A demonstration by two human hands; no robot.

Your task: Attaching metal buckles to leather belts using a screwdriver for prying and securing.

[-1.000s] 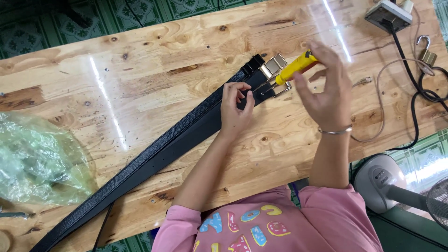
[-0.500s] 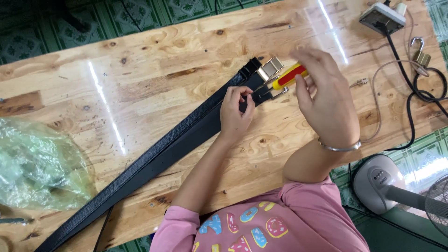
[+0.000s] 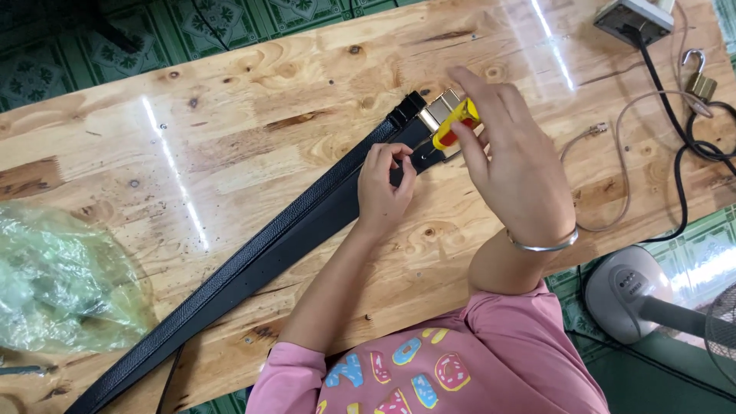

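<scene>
A long black belt (image 3: 253, 264) lies diagonally across the wooden table (image 3: 230, 130), its metal buckle (image 3: 437, 111) at the upper right end. My left hand (image 3: 383, 188) pinches the belt just below the buckle and presses it to the table. My right hand (image 3: 510, 161) holds a small yellow and red screwdriver (image 3: 452, 123) by the handle, with its tip down at the belt end next to the buckle.
A crumpled clear plastic bag (image 3: 61, 280) lies at the left edge. A power strip (image 3: 632, 17), black cables (image 3: 682, 153), a thin beige cord (image 3: 621, 153) and a padlock (image 3: 699, 80) sit at the top right. A fan base (image 3: 640, 295) stands on the green tiled floor.
My right hand has tilted the screwdriver upright and brought its tip down onto the belt end by the buckle. My left hand stays on the belt.
</scene>
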